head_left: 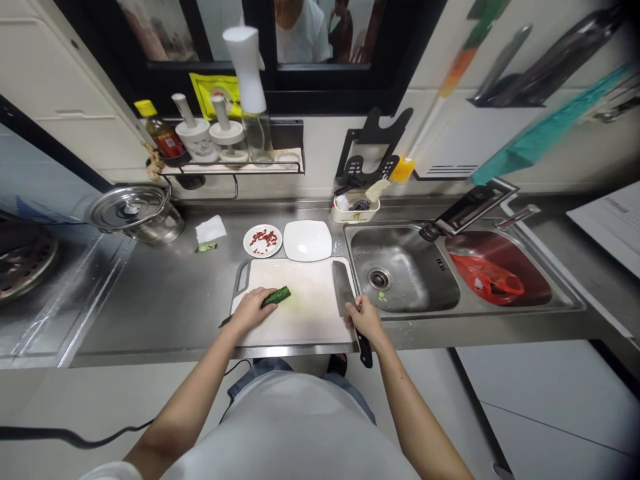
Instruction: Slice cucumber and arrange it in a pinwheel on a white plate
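A short green cucumber [277, 296] lies on the white cutting board [280, 331]. My left hand [254, 308] is closed over its left part, and the right end sticks out past my fingers. At the board's right edge, a cleaver [343, 287] rests with its wide blade flat and its black handle pointing toward me, past the counter's edge. My right hand [366, 318] grips it where blade and handle meet. Behind the board stand a small plate [253, 251] of chopped red pieces and a white square plate [307, 241].
To the right is a double sink with a drain basin [400, 267] and a basin holding a red plastic bag [493, 279]. A lidded steel pot [143, 213] stands at left, near a crumpled tissue [211, 229]. Bottles fill a wall rack [285, 164]. A scrubber box [356, 214] sits behind the sink.
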The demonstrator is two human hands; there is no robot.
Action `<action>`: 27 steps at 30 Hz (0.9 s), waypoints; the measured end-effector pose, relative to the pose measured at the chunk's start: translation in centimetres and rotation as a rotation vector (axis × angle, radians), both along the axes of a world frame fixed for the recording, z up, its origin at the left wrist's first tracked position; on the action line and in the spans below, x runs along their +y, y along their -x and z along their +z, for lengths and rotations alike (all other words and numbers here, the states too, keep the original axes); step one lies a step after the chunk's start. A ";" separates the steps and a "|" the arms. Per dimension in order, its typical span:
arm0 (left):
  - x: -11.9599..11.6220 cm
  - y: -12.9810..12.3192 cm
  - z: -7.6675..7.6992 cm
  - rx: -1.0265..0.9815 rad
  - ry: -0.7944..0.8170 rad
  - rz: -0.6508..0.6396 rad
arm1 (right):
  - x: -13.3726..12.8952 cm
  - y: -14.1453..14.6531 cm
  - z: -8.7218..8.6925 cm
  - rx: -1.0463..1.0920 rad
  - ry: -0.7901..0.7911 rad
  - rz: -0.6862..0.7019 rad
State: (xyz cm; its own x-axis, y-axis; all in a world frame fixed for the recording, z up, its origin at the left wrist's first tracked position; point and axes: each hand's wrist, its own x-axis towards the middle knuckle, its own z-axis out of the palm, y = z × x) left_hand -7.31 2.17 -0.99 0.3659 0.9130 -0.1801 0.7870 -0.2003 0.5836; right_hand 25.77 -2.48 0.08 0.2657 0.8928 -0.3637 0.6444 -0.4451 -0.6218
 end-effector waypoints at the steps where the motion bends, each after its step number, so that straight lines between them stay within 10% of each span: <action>1: -0.1 -0.1 0.1 0.023 -0.014 0.003 | 0.0 0.5 0.3 0.012 0.004 0.013; 10: -0.4 -1.2 0.0 -0.005 -0.160 -0.021 | 0.4 6.3 4.1 -0.191 0.120 0.283; 27: -0.1 -1.8 -2.0 0.038 -0.290 -0.076 | 0.2 11.1 5.2 -0.397 0.096 0.601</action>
